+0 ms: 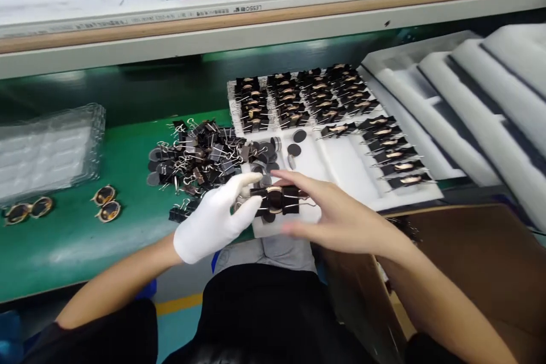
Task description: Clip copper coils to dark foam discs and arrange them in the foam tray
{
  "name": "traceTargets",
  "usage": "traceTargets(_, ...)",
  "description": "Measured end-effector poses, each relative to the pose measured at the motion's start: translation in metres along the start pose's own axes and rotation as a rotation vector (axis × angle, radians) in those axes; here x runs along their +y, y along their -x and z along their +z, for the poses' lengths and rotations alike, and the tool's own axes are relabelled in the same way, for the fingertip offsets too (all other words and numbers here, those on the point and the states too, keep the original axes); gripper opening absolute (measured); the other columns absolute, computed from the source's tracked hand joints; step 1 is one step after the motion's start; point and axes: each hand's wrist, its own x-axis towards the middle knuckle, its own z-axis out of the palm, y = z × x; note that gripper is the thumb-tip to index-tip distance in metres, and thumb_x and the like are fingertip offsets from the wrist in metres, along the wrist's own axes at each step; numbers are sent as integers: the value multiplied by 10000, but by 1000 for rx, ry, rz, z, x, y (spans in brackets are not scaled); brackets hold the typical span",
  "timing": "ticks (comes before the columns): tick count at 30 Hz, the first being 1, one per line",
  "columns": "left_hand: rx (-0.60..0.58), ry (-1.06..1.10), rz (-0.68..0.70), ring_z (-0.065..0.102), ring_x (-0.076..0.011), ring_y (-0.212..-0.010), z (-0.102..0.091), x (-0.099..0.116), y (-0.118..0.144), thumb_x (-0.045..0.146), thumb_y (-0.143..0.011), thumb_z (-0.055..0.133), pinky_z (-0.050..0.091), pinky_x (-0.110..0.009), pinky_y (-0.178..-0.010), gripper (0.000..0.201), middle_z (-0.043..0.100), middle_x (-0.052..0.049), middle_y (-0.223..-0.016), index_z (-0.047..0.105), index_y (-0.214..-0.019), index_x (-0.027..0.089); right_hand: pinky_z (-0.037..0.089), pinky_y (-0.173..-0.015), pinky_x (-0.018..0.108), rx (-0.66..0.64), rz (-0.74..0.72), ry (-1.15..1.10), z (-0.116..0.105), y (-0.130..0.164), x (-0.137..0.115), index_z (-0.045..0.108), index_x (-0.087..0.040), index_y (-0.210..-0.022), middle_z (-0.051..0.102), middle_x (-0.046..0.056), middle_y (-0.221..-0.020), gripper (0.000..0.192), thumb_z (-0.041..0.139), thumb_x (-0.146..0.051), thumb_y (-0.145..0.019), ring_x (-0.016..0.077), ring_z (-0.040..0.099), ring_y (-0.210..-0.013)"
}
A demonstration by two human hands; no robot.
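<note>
My left hand, in a white glove, and my bare right hand meet over the near edge of a white foam tray. Between them sits a clamped assembly: black binder clips gripping a round, copper-rimmed part with a dark disc. Both hands' fingers are on it. Just behind my left hand lies a pile of loose black binder clips and grey discs on the green mat. Rows of finished clipped parts fill the tray's far half and right side.
Small copper coil parts and another pair lie at the left on the green mat. A clear plastic blister tray is at far left. White foam trays are stacked at right. A brown cardboard box stands near right.
</note>
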Motion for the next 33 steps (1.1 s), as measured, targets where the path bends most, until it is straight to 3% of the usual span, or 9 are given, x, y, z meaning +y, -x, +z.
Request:
traceTargets(3,12,-99,158,730,-178,-904,5,-9,-3,368,-1028,494,584,-301,-803,445,754,-46,-1058,510,-1443,210,584,-955,378,-27,89,-150,0,-6,0,682,-234,-1317,753,82,-1280,364,653,-381,-986,260,726,-1142)
traceTargets(6,16,-284,389,740,-236,-959,2,-26,-5,327,-999,532,594,-372,-847,495,757,-93,-1125,484,-1475,202,568,-865,327,-30,59,-141,-15,-9,9,734,-203,-1110,792,53,-1077,191,697,-299,-950,218,742,-980)
traceTargets(8,59,-369,446,740,-257,-973,-6,-41,-6,301,-979,559,600,-403,-854,537,752,-104,-1149,460,-1500,218,555,-838,344,49,39,20,-39,-6,26,727,-201,-1055,777,56,-1026,144,687,-292,-951,221,725,-935)
traceTargets(11,207,-359,405,742,-227,-921,-20,-63,-5,254,-978,554,610,-389,-844,555,749,-84,-1151,437,-1521,256,533,-858,408,187,-4,366,-82,-2,66,723,-202,-1036,734,88,-1007,135,640,-280,-963,254,688,-942)
traceTargets(15,387,-315,344,744,-214,-879,-32,-78,-3,226,-975,554,625,-398,-824,538,748,-64,-1161,482,-1502,301,448,-1047,539,293,72,563,-116,-7,126,736,-215,-999,641,149,-1301,146,661,-331,-950,346,574,-1273)
traceTargets(20,448,-350,317,751,-257,-913,-39,-79,-4,229,-986,534,632,-461,-803,524,763,-56,-1113,503,-1491,367,365,-1069,647,335,175,691,-113,-14,162,760,-224,-996,533,158,-1444,172,668,-364,-953,435,409,-1425)
traceTargets(26,411,-342,279,755,-281,-946,-42,-82,-2,250,-980,540,627,-490,-842,508,758,-46,-1140,523,-1466,396,373,-1039,638,342,138,719,-112,-12,164,756,-230,-996,521,160,-1455,195,629,-376,-977,452,393,-1424)
traceTargets(33,453,-353,284,749,-284,-978,-47,-85,1,250,-976,542,618,-501,-867,485,762,-39,-1104,549,-1438,397,396,-1014,636,378,131,806,-112,-9,160,725,-235,-1025,520,171,-1469,168,641,-370,-972,458,427,-1406)
